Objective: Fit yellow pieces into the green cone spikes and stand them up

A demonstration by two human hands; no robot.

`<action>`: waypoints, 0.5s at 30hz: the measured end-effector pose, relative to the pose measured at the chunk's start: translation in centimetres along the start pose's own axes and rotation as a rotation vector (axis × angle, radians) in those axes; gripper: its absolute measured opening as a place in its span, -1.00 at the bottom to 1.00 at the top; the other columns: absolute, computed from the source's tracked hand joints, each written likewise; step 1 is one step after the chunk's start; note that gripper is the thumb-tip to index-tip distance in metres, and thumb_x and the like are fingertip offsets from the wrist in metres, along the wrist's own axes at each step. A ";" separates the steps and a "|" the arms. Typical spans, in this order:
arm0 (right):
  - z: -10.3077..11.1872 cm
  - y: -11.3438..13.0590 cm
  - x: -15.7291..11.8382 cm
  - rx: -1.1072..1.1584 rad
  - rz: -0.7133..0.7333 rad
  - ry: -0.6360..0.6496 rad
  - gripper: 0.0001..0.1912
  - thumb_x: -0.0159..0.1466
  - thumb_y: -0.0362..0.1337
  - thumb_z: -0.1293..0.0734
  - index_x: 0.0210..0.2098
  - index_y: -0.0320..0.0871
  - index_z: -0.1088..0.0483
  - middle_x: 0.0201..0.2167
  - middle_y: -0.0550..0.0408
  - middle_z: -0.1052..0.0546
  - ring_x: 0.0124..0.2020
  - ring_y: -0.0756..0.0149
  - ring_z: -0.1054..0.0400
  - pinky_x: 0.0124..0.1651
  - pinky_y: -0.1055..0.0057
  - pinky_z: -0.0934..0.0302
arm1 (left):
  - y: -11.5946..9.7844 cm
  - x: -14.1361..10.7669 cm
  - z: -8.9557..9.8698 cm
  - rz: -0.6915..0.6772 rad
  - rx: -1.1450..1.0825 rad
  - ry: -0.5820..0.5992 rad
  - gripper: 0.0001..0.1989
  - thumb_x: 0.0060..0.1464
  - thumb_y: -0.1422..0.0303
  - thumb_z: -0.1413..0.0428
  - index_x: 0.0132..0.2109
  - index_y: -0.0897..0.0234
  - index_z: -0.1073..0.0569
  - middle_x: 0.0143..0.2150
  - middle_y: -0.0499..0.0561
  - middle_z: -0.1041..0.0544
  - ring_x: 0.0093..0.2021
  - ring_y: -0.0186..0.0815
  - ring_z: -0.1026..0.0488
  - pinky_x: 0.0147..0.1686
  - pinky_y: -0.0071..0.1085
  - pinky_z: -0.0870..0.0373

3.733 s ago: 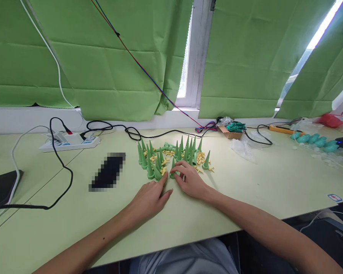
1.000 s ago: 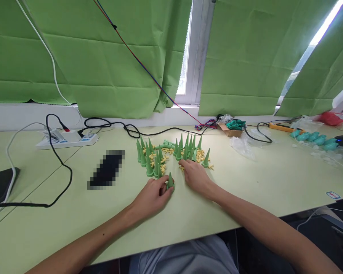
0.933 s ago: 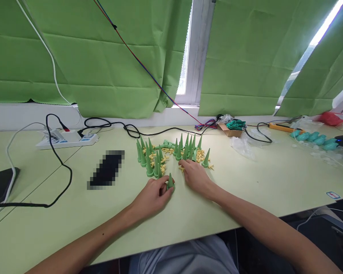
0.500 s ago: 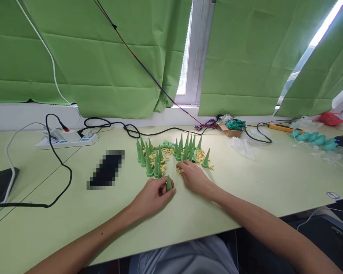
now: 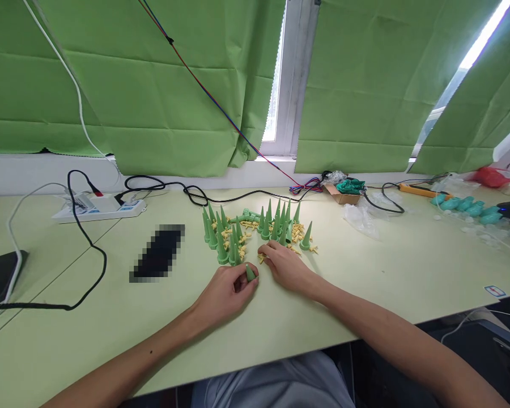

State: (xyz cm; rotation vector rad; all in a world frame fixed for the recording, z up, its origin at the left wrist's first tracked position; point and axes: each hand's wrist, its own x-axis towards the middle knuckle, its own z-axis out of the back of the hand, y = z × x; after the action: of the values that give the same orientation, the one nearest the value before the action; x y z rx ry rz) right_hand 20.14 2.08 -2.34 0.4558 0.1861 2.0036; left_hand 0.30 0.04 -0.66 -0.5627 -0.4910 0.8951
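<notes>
My left hand [image 5: 233,285] is closed around a green cone [image 5: 250,273], which tilts to the left between thumb and fingers. Just right of it, my right hand [image 5: 280,262] pinches a small yellow piece [image 5: 261,258] close to the table. Several green cones [image 5: 222,252] stand upright in a group beyond my left hand. A second group of green cones [image 5: 275,226] is behind my right hand, and one cone [image 5: 306,238] stands apart at its right. Small yellow pieces [image 5: 298,231] lie among and beside the cones.
On the pale table [image 5: 365,294], a blurred dark object [image 5: 158,253] lies left of the cones. A power strip [image 5: 100,208] with cables is at the back left. A small cardboard box [image 5: 343,195], plastic bags [image 5: 361,220] and teal items [image 5: 467,207] are toward the right.
My right hand has moved slightly left with the yellow piece, closer to my left hand. The cone in my left hand has tipped from nearly upright to leaning left.
</notes>
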 end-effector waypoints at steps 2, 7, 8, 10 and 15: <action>-0.1 -0.1 0.0 0.007 0.012 0.000 -0.70 0.36 -0.51 -0.18 0.01 -0.13 -0.34 -0.08 -0.02 -0.41 -0.25 0.30 -0.35 -0.28 0.44 -0.08 | 0.1 0.0 0.0 0.009 0.002 -0.009 -0.78 0.22 0.27 -0.03 -0.24 0.26 -0.51 -0.59 -0.16 -0.25 -0.55 -0.39 -0.22 -0.50 -0.46 -0.12; 0.0 -0.2 0.0 0.015 0.031 0.016 -0.69 0.36 -0.52 -0.18 0.03 -0.14 -0.32 -0.10 -0.03 -0.40 -0.23 0.30 -0.35 -0.23 0.45 -0.10 | 0.4 0.0 -0.2 0.006 0.022 -0.026 -0.76 0.23 0.23 -0.03 -0.25 0.25 -0.52 -0.59 -0.16 -0.26 -0.55 -0.38 -0.23 -0.50 -0.46 -0.13; 0.0 -0.2 0.0 0.016 0.033 0.020 -0.69 0.36 -0.52 -0.18 0.03 -0.14 -0.32 -0.10 -0.02 -0.40 -0.23 0.30 -0.35 -0.23 0.45 -0.10 | 0.5 0.0 -0.2 0.002 0.025 -0.037 -0.76 0.23 0.23 -0.03 -0.24 0.25 -0.52 -0.59 -0.16 -0.28 -0.55 -0.38 -0.24 -0.50 -0.46 -0.13; -0.1 -0.2 0.1 0.019 0.036 0.018 -0.69 0.36 -0.52 -0.17 0.03 -0.14 -0.32 -0.11 -0.02 -0.41 -0.22 0.29 -0.34 -0.22 0.45 -0.11 | 0.5 0.0 -0.2 -0.007 0.031 -0.063 -0.77 0.24 0.25 -0.02 -0.23 0.25 -0.51 -0.57 -0.15 -0.32 -0.55 -0.39 -0.25 -0.50 -0.46 -0.14; -0.2 -0.2 0.1 0.045 0.055 -0.005 -0.71 0.37 -0.52 -0.16 0.01 -0.15 -0.33 -0.13 -0.02 -0.41 -0.19 0.28 -0.34 -0.20 0.44 -0.13 | 0.4 -0.1 -0.1 -0.041 0.051 -0.105 -0.80 0.25 0.29 0.00 -0.20 0.25 -0.50 -0.59 -0.17 -0.31 -0.57 -0.39 -0.26 -0.51 -0.46 -0.15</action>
State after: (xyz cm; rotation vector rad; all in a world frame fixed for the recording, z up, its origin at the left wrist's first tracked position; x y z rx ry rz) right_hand 20.20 2.26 -2.56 0.4992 0.2179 2.0548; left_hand 0.05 0.15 -1.03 -0.4587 -0.5713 0.8985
